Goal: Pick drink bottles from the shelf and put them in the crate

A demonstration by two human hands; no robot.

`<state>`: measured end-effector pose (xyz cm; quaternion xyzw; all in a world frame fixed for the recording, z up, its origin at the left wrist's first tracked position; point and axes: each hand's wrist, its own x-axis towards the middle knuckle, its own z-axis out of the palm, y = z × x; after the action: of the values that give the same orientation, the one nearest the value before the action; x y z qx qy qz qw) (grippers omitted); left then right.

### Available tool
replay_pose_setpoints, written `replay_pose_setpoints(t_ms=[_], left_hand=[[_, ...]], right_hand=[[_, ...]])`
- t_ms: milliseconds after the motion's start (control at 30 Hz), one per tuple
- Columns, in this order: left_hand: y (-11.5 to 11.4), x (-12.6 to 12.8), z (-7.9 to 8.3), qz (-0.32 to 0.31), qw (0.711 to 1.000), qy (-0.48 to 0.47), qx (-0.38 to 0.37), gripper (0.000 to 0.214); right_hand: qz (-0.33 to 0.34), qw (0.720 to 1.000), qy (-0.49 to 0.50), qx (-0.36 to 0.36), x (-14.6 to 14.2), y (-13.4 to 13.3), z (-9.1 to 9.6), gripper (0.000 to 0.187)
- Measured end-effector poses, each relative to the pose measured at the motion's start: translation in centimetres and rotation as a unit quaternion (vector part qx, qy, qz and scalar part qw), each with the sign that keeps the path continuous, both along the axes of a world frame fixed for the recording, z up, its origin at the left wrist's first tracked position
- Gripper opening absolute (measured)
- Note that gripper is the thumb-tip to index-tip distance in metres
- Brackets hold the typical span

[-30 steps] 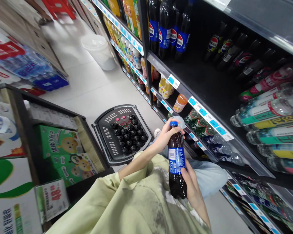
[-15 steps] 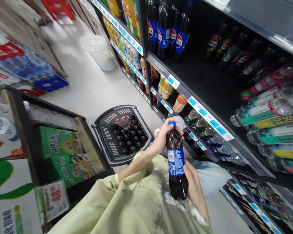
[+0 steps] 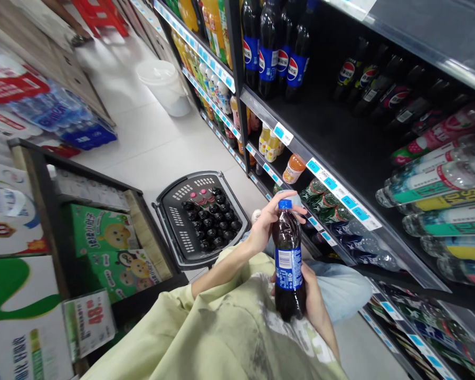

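A dark cola bottle (image 3: 288, 269) with a blue cap and blue label stands upright before my shirt, its label's printed back facing me. My right hand (image 3: 311, 290) is wrapped around its lower body from the right, with fingertips showing at the left side. At the neck, my left hand (image 3: 263, 224) comes in from the left; its fingers curve behind the cap and their tips show on the right. The cap is in full view and looks closed. Beyond my left forearm a grey basket (image 3: 174, 232) on the floor holds many dark-capped bottles and several pink-capped ones.
On my right, a shelf (image 3: 324, 184) carries cola bottles (image 3: 269, 53) and rows of bottles lying down (image 3: 439, 179). A display stand (image 3: 158, 232) with green boxes (image 3: 103, 232) borders my left. Farther off are a white bucket (image 3: 164, 87), a red stool (image 3: 101, 18) and a person's foot (image 3: 81, 39).
My left hand's fingers have loosened from the cap and slid behind the neck, leaving the cap exposed. The bottle has turned slightly and stands straighter. My right hand keeps its hold.
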<state>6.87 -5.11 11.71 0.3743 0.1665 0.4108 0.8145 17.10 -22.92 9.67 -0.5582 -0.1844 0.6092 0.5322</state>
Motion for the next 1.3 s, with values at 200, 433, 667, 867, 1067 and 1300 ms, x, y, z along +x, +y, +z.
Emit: replay_pose_setpoints(t_ms=[200, 433, 667, 867, 1067, 1300], left_hand=[[-0.1, -0.3, -0.7, -0.026, 0.999, 0.012, 0.042, 0.083], [-0.1, -0.6, -0.7, -0.043, 0.996, 0.027, 0.071, 0.079], [-0.3, -0.7, -0.4, -0.039, 0.995, 0.031, 0.088, 0.070], [-0.4, -0.4, -0.6, -0.031, 0.994, 0.037, 0.099, 0.061], [-0.2, -0.2, -1.2, -0.033, 0.992, 0.030, 0.115, 0.062], [0.1, 0.2, -0.5, -0.033, 0.992, 0.080, 0.089, 0.053]], right_hand=[[0.021, 0.989, 0.136, -0.048, -0.4, 0.3, -0.1, 0.069], [0.029, 0.990, 0.134, -0.021, -0.5, 1.2, 0.1, 0.070], [0.022, 0.996, 0.090, -0.016, -0.2, 1.6, 0.6, 0.066], [0.023, 0.994, 0.111, -0.004, -0.3, 1.3, 0.4, 0.068], [0.028, 0.978, 0.205, -0.013, -0.6, 1.6, 0.7, 0.069], [0.020, 0.974, 0.228, -0.010, -0.6, 1.5, 0.3, 0.067]])
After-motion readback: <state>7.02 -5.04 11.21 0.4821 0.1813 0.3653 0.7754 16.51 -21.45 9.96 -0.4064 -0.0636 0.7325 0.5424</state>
